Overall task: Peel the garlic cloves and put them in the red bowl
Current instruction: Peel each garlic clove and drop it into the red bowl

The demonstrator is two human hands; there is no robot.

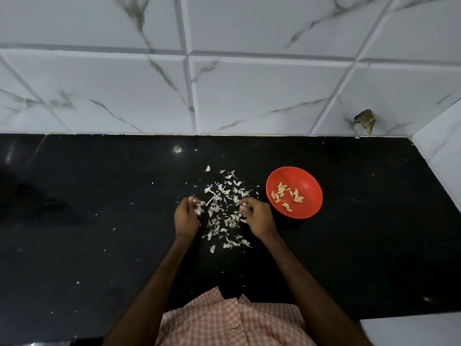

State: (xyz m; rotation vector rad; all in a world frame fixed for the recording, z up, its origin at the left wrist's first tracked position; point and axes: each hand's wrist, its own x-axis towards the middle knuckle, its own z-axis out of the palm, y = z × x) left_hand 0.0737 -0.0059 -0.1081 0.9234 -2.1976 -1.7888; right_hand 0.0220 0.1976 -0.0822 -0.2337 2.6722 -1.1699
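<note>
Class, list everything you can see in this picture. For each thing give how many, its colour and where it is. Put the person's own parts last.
red bowl: one, red, on the counter to the right of the hands
peeled cloves: roughly a dozen or more, pale yellow, inside the bowl
garlic skins: many, whitish, scattered on the counter between and around the hands
unpeeled garlic: one small bunch, pinkish white, in the left hand
garlic clove: one, pale, in the right hand
counter: one, black
wall tiles: several, white with grey veins, behind the counter
chipped spot: one, brownish, in a tile at right
shirt: one, pink-and-white check, bottom centre
left hand: one, gripping the garlic
right hand: one, pinching the clove
</note>
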